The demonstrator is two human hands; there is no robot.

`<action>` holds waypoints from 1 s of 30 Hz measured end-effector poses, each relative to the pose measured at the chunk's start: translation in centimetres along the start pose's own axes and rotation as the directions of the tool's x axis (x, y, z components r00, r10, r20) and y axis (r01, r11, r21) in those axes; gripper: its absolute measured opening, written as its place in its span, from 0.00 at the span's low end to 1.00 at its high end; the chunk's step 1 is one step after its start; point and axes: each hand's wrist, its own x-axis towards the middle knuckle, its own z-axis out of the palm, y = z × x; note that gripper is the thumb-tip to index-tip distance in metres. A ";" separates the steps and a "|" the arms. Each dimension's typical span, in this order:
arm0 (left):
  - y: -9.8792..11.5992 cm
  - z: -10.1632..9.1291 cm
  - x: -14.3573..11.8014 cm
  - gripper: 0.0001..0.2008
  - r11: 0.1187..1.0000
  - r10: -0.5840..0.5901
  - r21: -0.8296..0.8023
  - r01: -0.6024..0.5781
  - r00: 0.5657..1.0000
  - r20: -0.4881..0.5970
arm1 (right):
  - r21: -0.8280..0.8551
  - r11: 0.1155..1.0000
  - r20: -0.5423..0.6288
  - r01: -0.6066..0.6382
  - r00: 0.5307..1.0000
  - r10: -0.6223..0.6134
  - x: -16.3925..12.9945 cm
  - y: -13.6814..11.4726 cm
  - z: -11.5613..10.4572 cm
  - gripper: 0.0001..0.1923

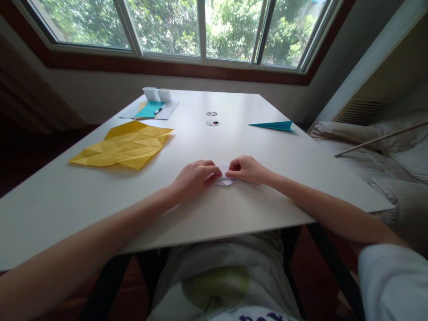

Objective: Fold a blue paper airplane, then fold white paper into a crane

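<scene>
A small folded piece of white paper (226,182) lies on the white table, between my two hands. My left hand (198,176) has its fingers closed on the paper's left side. From the other side my right hand (246,169) pinches the paper's right part, thumb against curled forefinger. The fingers hide much of the paper; a pointed, creased lower edge shows toward me.
On the left of the table (160,232) lies a creased yellow sheet (125,145). Behind it are a teal sheet (150,109), a pen (160,109) and white paper boxes (151,93). A teal folded paper plane (276,126) rests at the right.
</scene>
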 end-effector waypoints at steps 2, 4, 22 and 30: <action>0.2 -0.1 -0.1 0.12 0.997 0.017 0.076 -0.018 1.000 0.016 | 0.005 1.000 -0.007 0.010 1.000 -0.010 0.0 0.0 0.0 0.08; 0.4 -0.3 -0.3 0.12 0.988 0.047 0.145 -0.052 0.998 0.038 | 0.006 1.000 -0.013 0.011 1.000 -0.011 0.0 0.1 0.1 0.08; 1.6 -0.7 -1.2 0.15 0.807 0.218 0.511 -0.297 0.953 0.211 | -0.069 0.991 -0.016 0.111 0.993 -0.113 0.2 1.5 -0.1 0.14; 1.8 -1.1 -1.3 0.16 0.800 0.214 0.517 -0.303 0.950 0.226 | -0.074 0.991 0.012 0.113 0.994 -0.113 0.2 1.4 -0.3 0.15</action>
